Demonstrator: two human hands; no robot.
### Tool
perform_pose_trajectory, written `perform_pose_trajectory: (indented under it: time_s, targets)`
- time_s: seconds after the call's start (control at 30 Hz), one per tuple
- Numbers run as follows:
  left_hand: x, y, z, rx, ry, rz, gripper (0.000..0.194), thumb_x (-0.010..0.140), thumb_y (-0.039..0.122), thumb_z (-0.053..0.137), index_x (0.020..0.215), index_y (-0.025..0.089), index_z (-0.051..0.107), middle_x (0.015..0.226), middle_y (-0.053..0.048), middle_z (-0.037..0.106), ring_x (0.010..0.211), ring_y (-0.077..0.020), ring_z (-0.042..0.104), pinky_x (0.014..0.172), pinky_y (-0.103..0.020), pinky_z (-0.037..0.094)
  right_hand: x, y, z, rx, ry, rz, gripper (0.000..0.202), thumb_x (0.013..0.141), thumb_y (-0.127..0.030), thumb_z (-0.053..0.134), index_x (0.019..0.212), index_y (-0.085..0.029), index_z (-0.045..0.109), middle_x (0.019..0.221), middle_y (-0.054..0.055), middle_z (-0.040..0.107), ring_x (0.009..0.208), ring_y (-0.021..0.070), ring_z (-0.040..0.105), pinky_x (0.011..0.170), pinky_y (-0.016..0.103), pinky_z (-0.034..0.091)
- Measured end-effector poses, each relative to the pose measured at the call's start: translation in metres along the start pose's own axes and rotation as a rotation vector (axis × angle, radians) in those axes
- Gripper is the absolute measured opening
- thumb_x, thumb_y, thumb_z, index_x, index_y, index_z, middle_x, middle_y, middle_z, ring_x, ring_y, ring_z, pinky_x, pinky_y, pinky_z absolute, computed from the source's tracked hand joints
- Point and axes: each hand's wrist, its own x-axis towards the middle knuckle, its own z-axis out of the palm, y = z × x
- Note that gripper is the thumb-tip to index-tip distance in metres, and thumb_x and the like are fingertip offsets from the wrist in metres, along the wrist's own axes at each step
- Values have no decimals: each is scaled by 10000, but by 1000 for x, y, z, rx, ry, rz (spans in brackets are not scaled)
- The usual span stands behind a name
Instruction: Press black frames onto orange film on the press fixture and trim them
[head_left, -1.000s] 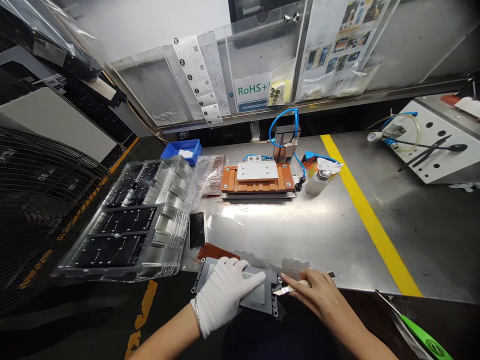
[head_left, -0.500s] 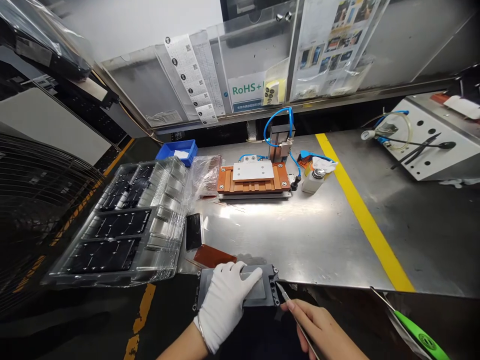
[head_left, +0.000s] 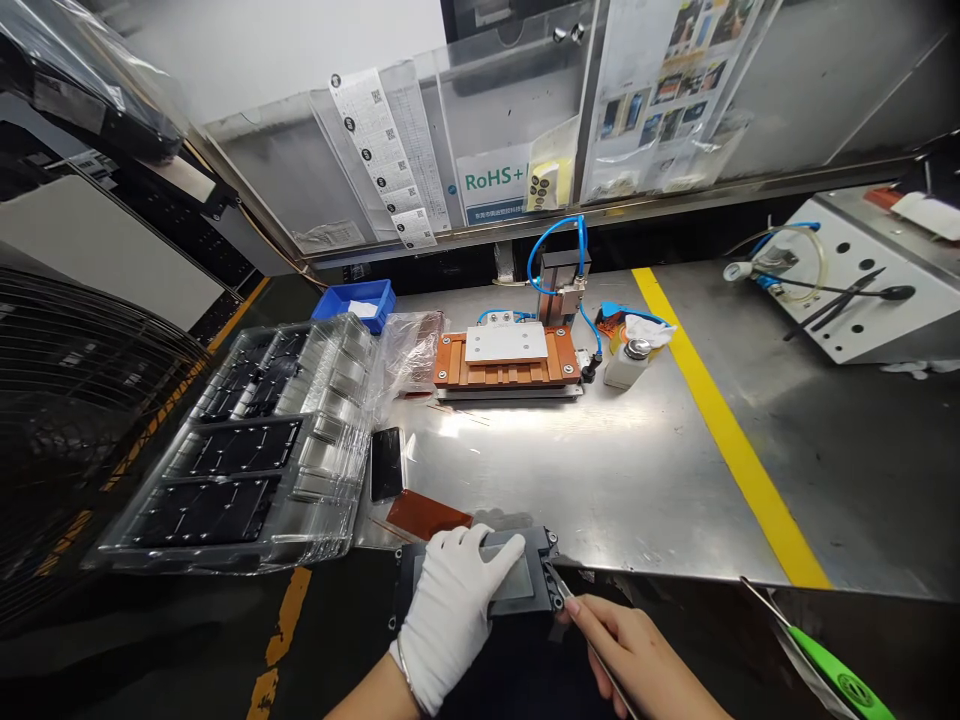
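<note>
hands working a part at the bench edge

your white-gloved left hand (head_left: 448, 612) is pressing flat, fingers spread, on the dark grey rectangular metal plate (head_left: 525, 580) at the steel table's (head_left: 637, 470) near edge. your bare right hand (head_left: 637, 655) is pinching thin metal tweezers (head_left: 561, 588), tip touching the plate's right edge.

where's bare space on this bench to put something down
The widest bare steel lies between the orange fixture and the near edge, left of the yellow line. More lies right of that line. It is crowded at left, around the tray stack, phone and gloved left hand.
</note>
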Motion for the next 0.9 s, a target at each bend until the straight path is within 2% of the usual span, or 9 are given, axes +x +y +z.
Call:
perform_pose_trajectory:
  time_s: [0.23,0.37,0.6,0.9]
  targets:
    - [3,1,0,4,6,2,716,786,177,597,1420,391,341,1249,-117,514,1038,-317,529,895,-497,420,2,2,-2,-6,4,1,612,922,-687,294,987,-173,621,453,-54,552,382,144,575,477,235,440]
    - [4,1,-1,0,-4,4,762,754,143,604,1421,397,337,1262,-112,508,1035,-312,527,895,-494,418,2,-1,-5,-7,-2,2,608,922,-687,296,970,-177,624,440,-55,545,366,143,564,465,234,430]
    - [5,2,-2,-13,10,-16,723,779,160,605,1415,396,356,1252,-103,512,1050,-299,519,916,-485,410,0,-3,-5,-6,-14,-1,624,914,-706,288,949,-186,630,432,-58,528,353,141,550,438,231,405]
    - [4,2,1,-6,30,-25,711,789,176,611,1416,404,366,1258,-94,510,1058,-293,516,922,-486,412,-1,-6,-5,-26,8,-15,576,935,-668,306,963,-190,627,453,-63,538,380,135,559,504,241,445]
